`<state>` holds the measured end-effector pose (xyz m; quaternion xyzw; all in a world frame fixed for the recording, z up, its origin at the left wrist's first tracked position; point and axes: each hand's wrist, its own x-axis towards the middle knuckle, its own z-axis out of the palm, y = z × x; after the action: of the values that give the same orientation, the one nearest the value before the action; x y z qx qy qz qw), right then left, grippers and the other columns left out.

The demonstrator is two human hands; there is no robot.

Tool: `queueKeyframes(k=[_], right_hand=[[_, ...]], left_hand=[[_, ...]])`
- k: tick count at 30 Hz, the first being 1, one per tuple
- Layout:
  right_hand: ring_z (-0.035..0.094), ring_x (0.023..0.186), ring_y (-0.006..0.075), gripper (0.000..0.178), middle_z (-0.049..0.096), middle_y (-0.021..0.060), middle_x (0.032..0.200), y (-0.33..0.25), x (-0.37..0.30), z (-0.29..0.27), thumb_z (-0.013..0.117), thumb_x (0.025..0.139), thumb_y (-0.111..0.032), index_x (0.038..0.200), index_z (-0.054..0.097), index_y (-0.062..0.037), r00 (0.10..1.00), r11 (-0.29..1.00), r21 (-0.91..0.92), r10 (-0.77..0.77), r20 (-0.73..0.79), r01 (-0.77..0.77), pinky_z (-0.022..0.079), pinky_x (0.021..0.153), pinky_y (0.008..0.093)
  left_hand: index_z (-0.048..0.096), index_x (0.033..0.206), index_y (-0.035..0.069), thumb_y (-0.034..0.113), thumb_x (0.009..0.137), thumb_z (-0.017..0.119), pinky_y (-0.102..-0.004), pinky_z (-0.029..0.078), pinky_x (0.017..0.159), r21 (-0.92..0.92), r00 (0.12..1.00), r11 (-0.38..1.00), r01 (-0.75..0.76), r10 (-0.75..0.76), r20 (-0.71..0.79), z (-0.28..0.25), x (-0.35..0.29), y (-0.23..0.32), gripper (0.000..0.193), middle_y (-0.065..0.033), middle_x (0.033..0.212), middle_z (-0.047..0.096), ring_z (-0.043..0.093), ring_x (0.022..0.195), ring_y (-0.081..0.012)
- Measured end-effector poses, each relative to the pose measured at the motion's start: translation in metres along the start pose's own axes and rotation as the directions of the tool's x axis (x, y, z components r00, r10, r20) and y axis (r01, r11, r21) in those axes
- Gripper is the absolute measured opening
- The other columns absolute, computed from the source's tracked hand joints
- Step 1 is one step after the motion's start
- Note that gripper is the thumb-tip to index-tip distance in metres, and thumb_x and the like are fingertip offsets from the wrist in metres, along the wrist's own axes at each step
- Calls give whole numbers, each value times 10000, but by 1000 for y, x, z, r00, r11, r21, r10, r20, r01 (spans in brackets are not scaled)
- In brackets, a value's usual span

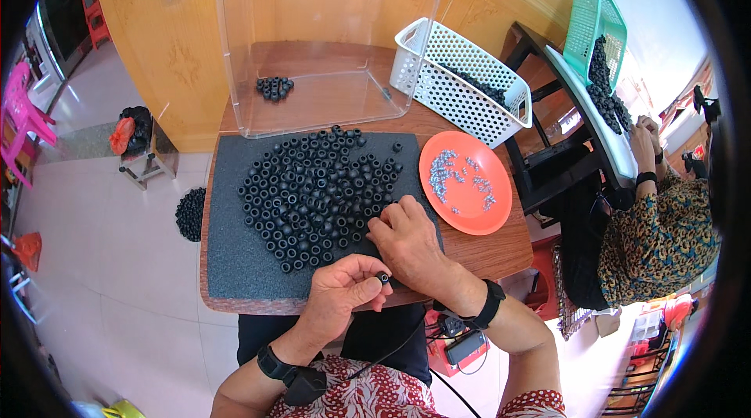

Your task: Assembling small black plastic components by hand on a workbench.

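Between the thumb and fingers of my left hand (338,291) is a small black ring-shaped part (382,277), its round open end showing. A large heap of similar black parts (313,191) is spread over a dark grey mat (242,277) in front of me. At the heap's near right edge, my right hand (408,246) is palm down with its fingers bent together. Whatever its fingertips hold, if anything, is hidden. Close by on the right, an orange plate (469,218) bears several tiny silvery pieces (442,171).
A clear plastic bin (328,97) stands behind the mat, with a white perforated basket (461,89) of black parts beside it. At right, another person (653,230) works at a table with a green basket (583,34). A stool (149,156) stands at left.
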<state>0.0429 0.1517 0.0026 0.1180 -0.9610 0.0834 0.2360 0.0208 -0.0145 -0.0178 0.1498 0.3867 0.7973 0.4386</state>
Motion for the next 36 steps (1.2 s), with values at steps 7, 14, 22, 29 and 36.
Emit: queueKeyframes(k=[7, 14, 22, 29, 36], right_hand=[[438, 769, 262, 160, 461, 109, 772, -2, -2, -3, 572, 628, -92, 757, 558, 1, 999, 999, 40, -21, 26, 20, 380, 660, 342], [441, 770, 275, 167, 460, 117, 771, 3, -18, -10, 575, 620, -51, 776, 544, 1, 998, 1000, 2, 23, 52, -23, 390, 664, 351], [489, 684, 264, 180, 503, 104, 740, 1, -33, -20, 640, 709, -11, 875, 578, 17, 995, 991, 99, 92, -36, -88, 420, 583, 340], [568, 716, 88, 140, 620, 46, 816, -19, -41, -41, 650, 814, -71, 900, 616, 35, 728, 292, 796, 637, 252, -531, 462, 632, 219], [585, 746, 69, 115, 609, 42, 859, -41, -43, -50, 620, 839, -33, 933, 613, 33, 728, 30, 916, 617, 299, -401, 485, 646, 193]], left_hand=[[564, 973, -47, 109, 864, 595, -263, 503, 608, -10, 1000, 1000, 5, -5, -15, 1, -1, 0, 193, -114, 813, 619, 586, 664, -155], [566, 996, -27, 106, 872, 587, -234, 495, 613, 5, 1000, 1000, 0, 0, -16, 1, -2, 0, 183, -90, 819, 620, 577, 663, -123], [566, 970, -41, 99, 863, 590, -264, 499, 597, 0, 1000, 1000, -2, 2, -26, 3, -2, -3, 178, -112, 801, 618, 581, 655, -155], [566, 985, -27, 105, 854, 602, -267, 501, 596, 27, 997, 999, 31, -29, -73, 10, -2, 2, 189, -112, 800, 620, 584, 651, -155], [571, 1000, -29, 90, 862, 592, -241, 483, 591, -5, 998, 999, 39, -39, -57, 16, -3, 2, 184, -93, 817, 623, 566, 651, -125]])
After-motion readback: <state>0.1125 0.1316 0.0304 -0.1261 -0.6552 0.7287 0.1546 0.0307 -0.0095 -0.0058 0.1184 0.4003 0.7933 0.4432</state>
